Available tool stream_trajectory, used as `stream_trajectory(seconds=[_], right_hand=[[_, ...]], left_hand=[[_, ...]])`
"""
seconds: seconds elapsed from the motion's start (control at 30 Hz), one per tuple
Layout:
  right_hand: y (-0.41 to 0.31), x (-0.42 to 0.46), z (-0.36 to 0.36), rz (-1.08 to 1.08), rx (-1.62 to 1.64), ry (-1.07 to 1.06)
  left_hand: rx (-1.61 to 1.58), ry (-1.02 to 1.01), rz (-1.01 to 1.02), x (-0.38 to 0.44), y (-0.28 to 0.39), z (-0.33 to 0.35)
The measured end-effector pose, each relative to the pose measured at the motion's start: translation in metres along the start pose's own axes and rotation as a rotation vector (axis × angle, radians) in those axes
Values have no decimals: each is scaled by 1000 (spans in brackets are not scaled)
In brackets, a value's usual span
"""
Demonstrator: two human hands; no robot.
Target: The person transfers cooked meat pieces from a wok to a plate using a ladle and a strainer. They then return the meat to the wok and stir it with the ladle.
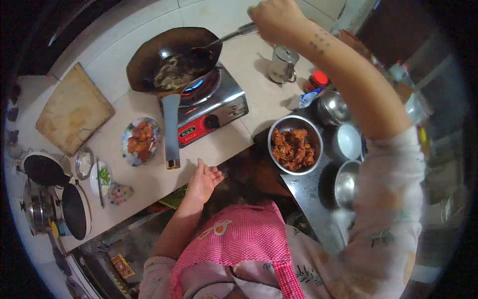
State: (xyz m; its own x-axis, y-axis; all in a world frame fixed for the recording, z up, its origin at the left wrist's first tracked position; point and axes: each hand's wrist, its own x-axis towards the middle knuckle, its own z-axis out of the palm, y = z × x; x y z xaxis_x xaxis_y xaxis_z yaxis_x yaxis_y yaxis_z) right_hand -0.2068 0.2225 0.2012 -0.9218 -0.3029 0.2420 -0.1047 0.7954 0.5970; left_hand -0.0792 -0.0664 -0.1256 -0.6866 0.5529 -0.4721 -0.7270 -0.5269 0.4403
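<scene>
At the top, my right hand [278, 20] is closed around the handle of a cooking utensil [235, 33], its far end inside a dark wok [149, 71]. Oily residue lies in the wok's bottom; the utensil's head is hard to make out. The wok tilts over a gas stove [213, 119], where a blue flame [194, 86] burns. My left hand [203, 183] hovers by the counter's front edge with fingers apart, holding nothing. Nearest to it is the end of the wok's grey handle [172, 130]. Left of that handle sits a patterned plate [129, 155] of browned food pieces [142, 141].
A metal bowl [272, 149] of browned meat pieces [293, 149] stands on a dark surface to the right, beside other bowls [349, 142]. Behind are a metal pitcher [282, 65] and red-lidded jar [317, 79]. A cutting board [74, 110] leans left, near an open black-plated appliance [74, 211].
</scene>
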Motion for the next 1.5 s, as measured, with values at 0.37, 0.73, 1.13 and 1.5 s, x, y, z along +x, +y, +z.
stream_trajectory(seconds=[0.37, 0.73, 1.13, 1.5], right_hand=[[-11, -58, 13, 515, 904, -141], [-64, -111, 24, 461, 661, 3], [-92, -133, 18, 771, 2088, -410], [-110, -308, -90, 1201, 1413, -185]], left_hand=[[-106, -187, 283, -55, 85, 29], [-156, -215, 53, -36, 103, 97], [155, -146, 262, -42, 101, 59], [-31, 647, 439, -14, 176, -249]])
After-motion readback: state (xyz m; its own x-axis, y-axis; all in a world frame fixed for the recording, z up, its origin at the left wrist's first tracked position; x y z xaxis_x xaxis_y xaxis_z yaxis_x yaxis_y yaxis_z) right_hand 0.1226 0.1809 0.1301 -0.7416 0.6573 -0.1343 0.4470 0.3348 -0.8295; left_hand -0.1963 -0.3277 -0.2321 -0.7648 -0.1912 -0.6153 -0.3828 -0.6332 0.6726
